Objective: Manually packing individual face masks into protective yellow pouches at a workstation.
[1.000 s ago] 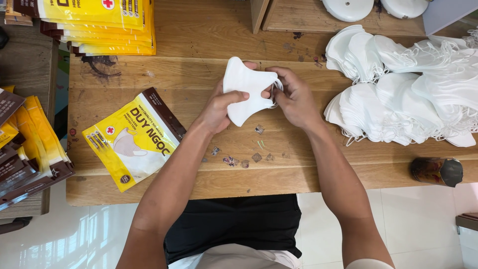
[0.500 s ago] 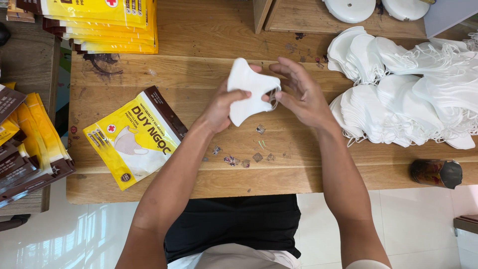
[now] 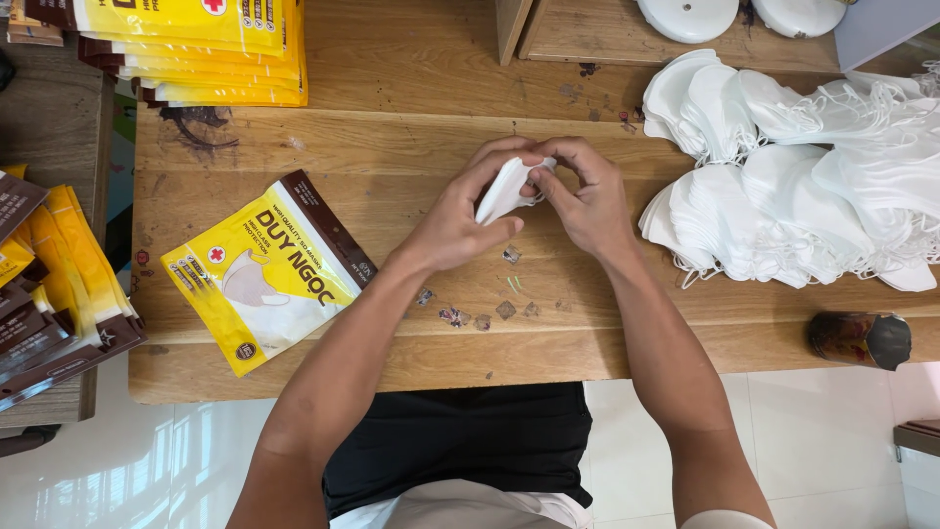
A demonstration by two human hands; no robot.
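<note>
Pinching a folded white mask [image 3: 501, 189] together, left hand [image 3: 458, 220] and right hand [image 3: 586, 201] grip it above the wooden table [image 3: 411, 147].

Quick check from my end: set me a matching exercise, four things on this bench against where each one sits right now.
Things:
1. folded white mask
2. single yellow pouch
3. pile of white masks
4. dark jar

Places:
A. near edge, far right
B. between both hands
C. flat, left of the arms
D. heaped at right

Pairs: 1-B, 2-C, 3-D, 4-A
</note>
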